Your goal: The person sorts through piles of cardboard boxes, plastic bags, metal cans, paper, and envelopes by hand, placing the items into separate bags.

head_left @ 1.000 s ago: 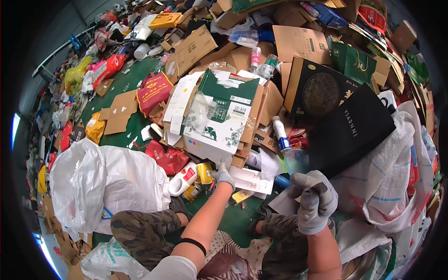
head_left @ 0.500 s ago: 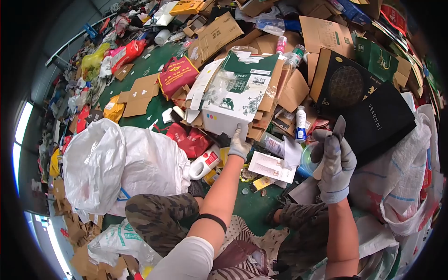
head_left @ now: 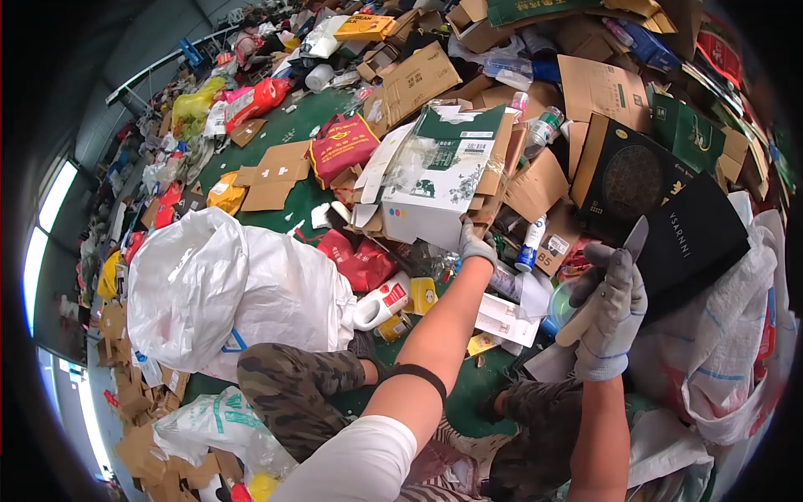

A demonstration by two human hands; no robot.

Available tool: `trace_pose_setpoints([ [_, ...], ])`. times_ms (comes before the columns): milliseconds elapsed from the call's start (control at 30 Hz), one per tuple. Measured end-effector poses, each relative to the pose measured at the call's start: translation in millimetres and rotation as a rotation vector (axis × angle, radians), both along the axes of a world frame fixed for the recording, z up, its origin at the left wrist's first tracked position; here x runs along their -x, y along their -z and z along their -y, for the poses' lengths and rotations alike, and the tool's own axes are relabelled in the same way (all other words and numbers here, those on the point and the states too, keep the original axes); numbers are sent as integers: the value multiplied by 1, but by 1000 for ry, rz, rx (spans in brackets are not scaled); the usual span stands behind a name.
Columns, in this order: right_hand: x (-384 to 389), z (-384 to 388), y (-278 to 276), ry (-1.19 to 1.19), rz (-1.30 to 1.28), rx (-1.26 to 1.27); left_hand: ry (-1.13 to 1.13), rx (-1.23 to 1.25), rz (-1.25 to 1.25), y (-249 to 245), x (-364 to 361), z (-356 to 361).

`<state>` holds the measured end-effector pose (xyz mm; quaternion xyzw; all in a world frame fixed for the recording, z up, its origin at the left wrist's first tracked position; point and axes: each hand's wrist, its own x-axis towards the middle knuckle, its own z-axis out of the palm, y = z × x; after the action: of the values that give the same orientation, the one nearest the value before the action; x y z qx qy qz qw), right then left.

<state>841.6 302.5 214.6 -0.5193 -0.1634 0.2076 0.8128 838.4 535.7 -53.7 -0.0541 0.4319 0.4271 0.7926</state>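
Note:
I sit on a green floor in a heap of waste packaging. My gloved left hand (head_left: 475, 245) reaches forward and closes on the lower right corner of a white and green carton (head_left: 443, 180) that rests on flattened brown cardboard. My gloved right hand (head_left: 615, 314) is raised at the right, shut on a knife (head_left: 636, 238) with a pale handle, its blade pointing up. The blade stands in front of a black paper bag (head_left: 694, 243) with white lettering.
A stuffed white plastic sack (head_left: 251, 293) lies at my left knee. A white woven sack (head_left: 736, 335) hangs open at the right. A white jug (head_left: 381, 303), a red bag (head_left: 343, 144), a small bottle (head_left: 529, 247) and a black gift box (head_left: 627, 176) lie around the carton.
My left hand has reached further forward, from the loose papers up to the carton's corner. My right hand has lifted and turned the knife so its blade points up.

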Motion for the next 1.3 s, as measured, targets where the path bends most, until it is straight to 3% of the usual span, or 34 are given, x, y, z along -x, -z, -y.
trace_pose_setpoints([
  [200, -3, -3, -2, -85, 21, 107, 231, -46, -56, 42, 0, -3],
  [300, -6, -10, -2, -108, -9, 80, 201, -4, -77, -30, 44, 18],
  [367, -11, -14, 4, -177, -34, 36, 332, 72, 83, -35, 104, 13],
  [433, -18, -17, 11, -238, 29, 33, 457, -11, -95, -96, 165, 34],
  [567, -16, -22, 15, -305, 112, 145, 512, -12, -215, -169, 273, 66],
  [633, -13, -26, 21, -326, 112, 162, 547, -86, -433, -238, 306, 99],
  [700, -13, -28, 24, -302, 173, 121, 716, -180, -307, -277, 354, 117],
  [867, 25, -6, 22, -390, 214, 85, 915, -194, -510, -376, 412, 176],
  [1033, 99, -4, 26, -590, 147, 88, 990, -191, -768, -385, 429, 184],
  [1067, 112, 2, 25, -633, 198, 198, 965, -216, -742, -384, 430, 179],
  [1167, 148, 31, 4, -755, 185, 224, 914, -341, -688, -382, 430, 146],
  [1233, 147, 48, -6, -848, 502, 296, 923, -469, -675, -363, 432, 98],
  [1300, 155, 53, -5, -808, 689, 338, 984, -747, -1043, -354, 413, 81],
])
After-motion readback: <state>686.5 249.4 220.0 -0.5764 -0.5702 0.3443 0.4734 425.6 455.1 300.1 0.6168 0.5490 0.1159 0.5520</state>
